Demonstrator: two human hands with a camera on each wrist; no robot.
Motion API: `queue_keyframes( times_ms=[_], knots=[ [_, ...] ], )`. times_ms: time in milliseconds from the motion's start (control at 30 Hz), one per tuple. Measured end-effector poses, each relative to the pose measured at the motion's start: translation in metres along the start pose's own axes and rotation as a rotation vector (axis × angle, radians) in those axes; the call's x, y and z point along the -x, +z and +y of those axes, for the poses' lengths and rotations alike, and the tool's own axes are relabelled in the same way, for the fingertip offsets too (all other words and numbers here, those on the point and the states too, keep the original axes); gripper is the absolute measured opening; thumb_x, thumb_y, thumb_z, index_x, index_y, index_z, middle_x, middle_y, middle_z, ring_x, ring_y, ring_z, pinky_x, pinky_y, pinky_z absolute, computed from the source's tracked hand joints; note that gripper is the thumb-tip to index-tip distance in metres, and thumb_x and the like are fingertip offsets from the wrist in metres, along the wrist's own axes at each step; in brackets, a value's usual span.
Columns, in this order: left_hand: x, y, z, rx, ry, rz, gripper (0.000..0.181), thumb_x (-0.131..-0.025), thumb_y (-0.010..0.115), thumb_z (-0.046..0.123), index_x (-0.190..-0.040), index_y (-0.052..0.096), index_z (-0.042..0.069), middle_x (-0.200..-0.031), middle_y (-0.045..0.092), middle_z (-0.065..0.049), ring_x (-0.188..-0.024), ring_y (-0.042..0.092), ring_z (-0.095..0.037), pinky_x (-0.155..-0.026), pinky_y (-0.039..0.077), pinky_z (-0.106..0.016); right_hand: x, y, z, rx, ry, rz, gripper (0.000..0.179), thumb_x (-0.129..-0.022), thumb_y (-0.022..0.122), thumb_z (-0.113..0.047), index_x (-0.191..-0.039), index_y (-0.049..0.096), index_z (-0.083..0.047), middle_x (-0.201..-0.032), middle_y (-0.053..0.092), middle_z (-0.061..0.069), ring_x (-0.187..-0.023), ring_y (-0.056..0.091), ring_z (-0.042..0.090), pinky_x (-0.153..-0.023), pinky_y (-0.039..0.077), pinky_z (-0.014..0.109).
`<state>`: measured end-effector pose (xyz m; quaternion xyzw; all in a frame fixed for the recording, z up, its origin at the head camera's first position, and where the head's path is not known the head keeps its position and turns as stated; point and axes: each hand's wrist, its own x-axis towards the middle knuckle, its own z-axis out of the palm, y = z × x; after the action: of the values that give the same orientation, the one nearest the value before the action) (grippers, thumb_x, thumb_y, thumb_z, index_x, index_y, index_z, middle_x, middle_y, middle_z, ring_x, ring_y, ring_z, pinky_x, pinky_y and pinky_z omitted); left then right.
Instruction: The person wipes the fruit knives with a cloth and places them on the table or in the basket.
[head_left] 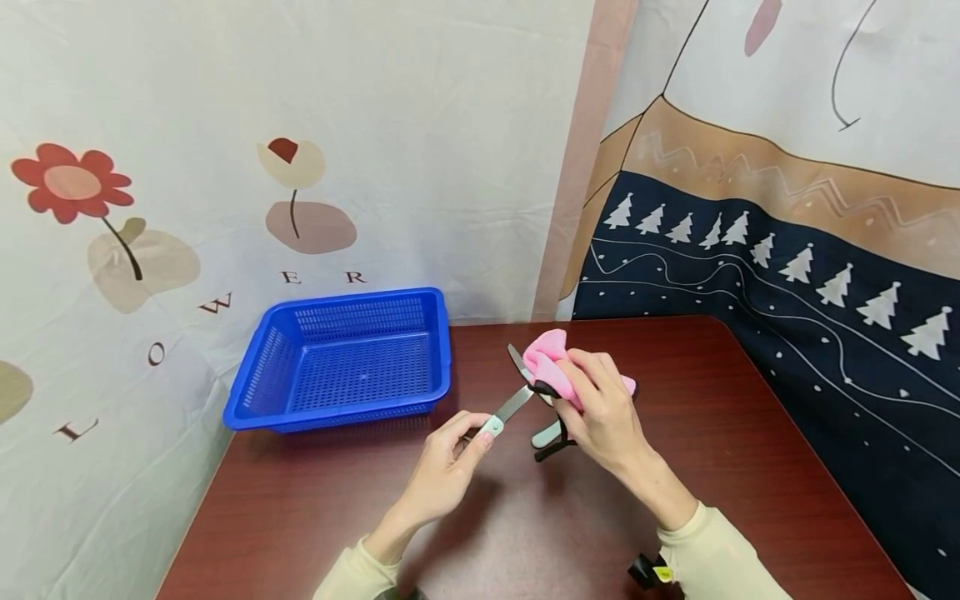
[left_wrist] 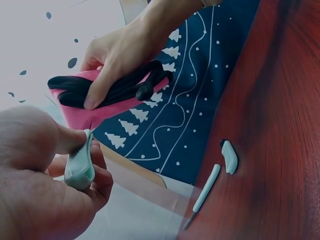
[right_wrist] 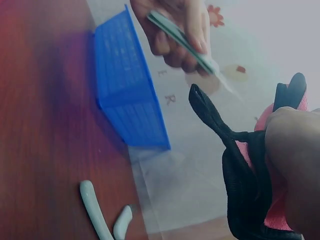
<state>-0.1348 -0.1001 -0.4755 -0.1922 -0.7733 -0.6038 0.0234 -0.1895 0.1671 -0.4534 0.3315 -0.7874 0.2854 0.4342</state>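
Observation:
My left hand (head_left: pixel 442 467) grips a knife (head_left: pixel 492 427) by its mint-green handle, its silver blade angled up to the right. My right hand (head_left: pixel 603 412) holds a bunched pink cloth (head_left: pixel 546 354) with black edging and a black loop hanging down. The blade's tip lies close to the cloth in the head view; I cannot tell whether they touch. On the table below, partly hidden by the cloth and hand, are two mint-handled tools. In the left wrist view one has a long slim handle (left_wrist: pixel 207 187), the other a short curved handle (left_wrist: pixel 230 157).
A blue plastic basket (head_left: pixel 438 387) with perforated sides stands at the table's back left. The reddish-brown table (head_left: pixel 720 467) meets printed cloth hangings (head_left: pixel 450 167) at the back and a dark-blue one with white trees (head_left: pixel 780 308) on the right.

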Motion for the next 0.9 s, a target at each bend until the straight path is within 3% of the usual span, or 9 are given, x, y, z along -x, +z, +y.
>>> queue_keyframes(
  times_ms=[367,533,667,800,900],
  knots=[
    [0.000,-0.001,-0.001,0.010,0.004,0.036,0.020,-0.112,0.067,0.007,-0.127,0.077,0.001,-0.111,0.073,-0.016,-0.095,0.064,-0.003,-0.083,0.057,-0.019,0.003,-0.012,0.014,0.039,0.069,0.023,0.044,-0.084,0.088,0.000,-0.127,0.077,0.001,-0.123,0.072,0.025,-0.107,0.064,0.039,-0.089,0.055,0.041],
    [0.000,-0.002,0.000,0.006,-0.010,0.058,0.021,-0.112,0.067,0.008,-0.128,0.077,0.001,-0.114,0.075,-0.018,-0.099,0.068,-0.007,-0.087,0.059,-0.019,0.003,-0.013,0.016,0.020,0.064,0.040,0.027,-0.105,0.077,-0.017,-0.125,0.077,0.002,-0.121,0.072,0.026,-0.106,0.064,0.040,-0.088,0.053,0.040],
    [0.000,-0.005,-0.001,0.012,0.003,0.066,0.019,-0.112,0.066,0.006,-0.128,0.076,0.000,-0.106,0.072,-0.019,-0.084,0.067,-0.007,-0.075,0.061,-0.023,0.004,-0.015,0.017,0.006,0.074,0.064,0.039,-0.114,0.065,-0.033,-0.123,0.078,0.003,-0.120,0.073,0.027,-0.106,0.064,0.041,-0.088,0.053,0.039],
    [-0.001,-0.008,-0.001,0.024,0.001,0.066,0.018,-0.114,0.064,0.006,-0.127,0.074,0.000,-0.095,0.069,-0.019,-0.065,0.061,-0.006,-0.059,0.057,-0.027,0.006,-0.016,0.016,-0.005,0.083,0.082,0.035,-0.112,0.069,-0.028,-0.123,0.078,0.004,-0.121,0.073,0.028,-0.107,0.064,0.042,-0.089,0.052,0.038],
    [-0.001,-0.010,-0.001,-0.038,0.003,0.090,0.017,-0.113,0.065,0.008,-0.126,0.075,0.003,-0.091,0.069,-0.013,-0.066,0.064,-0.006,-0.059,0.054,-0.024,0.006,-0.017,0.015,-0.009,0.087,0.090,0.034,-0.111,0.069,-0.027,-0.122,0.078,0.004,-0.121,0.073,0.028,-0.108,0.064,0.042,-0.089,0.052,0.038]
  ],
)
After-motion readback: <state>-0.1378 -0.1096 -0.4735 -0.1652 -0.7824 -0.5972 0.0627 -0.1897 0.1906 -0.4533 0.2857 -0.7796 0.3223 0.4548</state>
